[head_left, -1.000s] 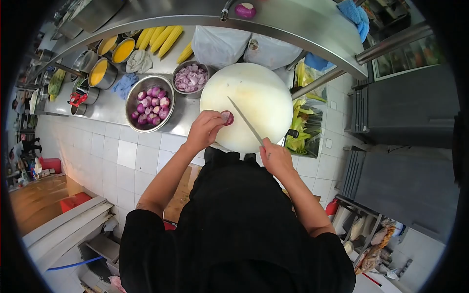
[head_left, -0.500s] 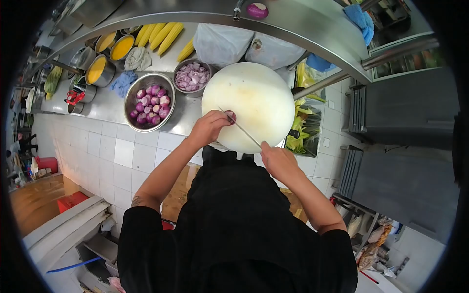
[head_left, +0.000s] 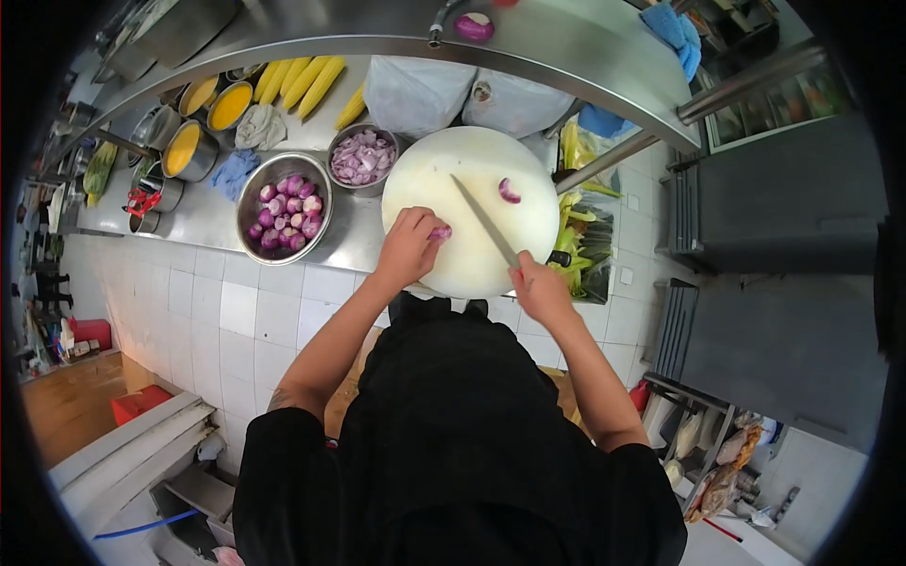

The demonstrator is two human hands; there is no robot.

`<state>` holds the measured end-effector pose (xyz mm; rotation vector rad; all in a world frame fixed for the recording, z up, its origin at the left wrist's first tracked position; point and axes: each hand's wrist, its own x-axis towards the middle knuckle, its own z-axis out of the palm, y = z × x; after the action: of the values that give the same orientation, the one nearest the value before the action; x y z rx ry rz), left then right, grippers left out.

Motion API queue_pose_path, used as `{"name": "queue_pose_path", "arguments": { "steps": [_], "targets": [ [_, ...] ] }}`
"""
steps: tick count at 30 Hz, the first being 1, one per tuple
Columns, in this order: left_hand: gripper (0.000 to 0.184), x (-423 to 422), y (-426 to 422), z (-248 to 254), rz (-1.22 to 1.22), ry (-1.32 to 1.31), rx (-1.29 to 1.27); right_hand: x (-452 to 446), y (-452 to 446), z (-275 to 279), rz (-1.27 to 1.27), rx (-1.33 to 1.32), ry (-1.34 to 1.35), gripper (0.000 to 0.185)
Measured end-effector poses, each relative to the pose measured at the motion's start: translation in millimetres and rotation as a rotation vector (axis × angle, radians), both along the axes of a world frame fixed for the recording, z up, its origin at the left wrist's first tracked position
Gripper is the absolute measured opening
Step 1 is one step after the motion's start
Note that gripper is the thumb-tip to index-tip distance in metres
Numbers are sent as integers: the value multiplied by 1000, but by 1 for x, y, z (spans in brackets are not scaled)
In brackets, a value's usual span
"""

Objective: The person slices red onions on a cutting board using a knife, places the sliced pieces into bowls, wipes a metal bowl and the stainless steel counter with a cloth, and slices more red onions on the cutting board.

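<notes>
On the round white cutting board (head_left: 453,170), my left hand (head_left: 408,247) has its fingers closed on a red onion piece (head_left: 441,232) near the board's left side. A long kitchen knife (head_left: 484,221) is gripped by its handle in my right hand (head_left: 542,285). Its blade slants up and left across the board, apart from the held piece. Another cut onion piece (head_left: 510,191) lies alone on the board's right part. To the left stand a steel bowl of whole peeled red onions (head_left: 293,211) and a smaller pot of chopped onion (head_left: 362,158).
Corn cobs (head_left: 310,87), white plastic bags (head_left: 420,91) and pots of yellow liquid (head_left: 181,151) stand behind and left. A steel shelf (head_left: 576,52) overhangs the counter, with a red onion (head_left: 474,26) on it. Right of the board is a bin of corn husks (head_left: 583,241).
The knife has come away from the onion, its blade now further right. One onion piece now lies apart on the board's right side. My left hand keeps hold of the other piece.
</notes>
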<state>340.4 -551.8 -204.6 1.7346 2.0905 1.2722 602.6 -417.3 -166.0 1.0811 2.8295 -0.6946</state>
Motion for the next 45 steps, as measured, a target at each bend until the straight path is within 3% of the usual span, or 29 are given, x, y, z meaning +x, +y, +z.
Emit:
{"name": "queue_pose_path", "arguments": {
  "steps": [9,12,45],
  "targets": [
    [31,-17,7,-4,-215,198,-6,-18,-34,26,142,57,-15,12],
    [30,-20,7,-4,-232,227,-38,-12,-29,10,145,16,-38,11],
    [20,-22,2,-1,-224,205,-51,-19,-33,33,100,-141,-127,18]
  ]
}}
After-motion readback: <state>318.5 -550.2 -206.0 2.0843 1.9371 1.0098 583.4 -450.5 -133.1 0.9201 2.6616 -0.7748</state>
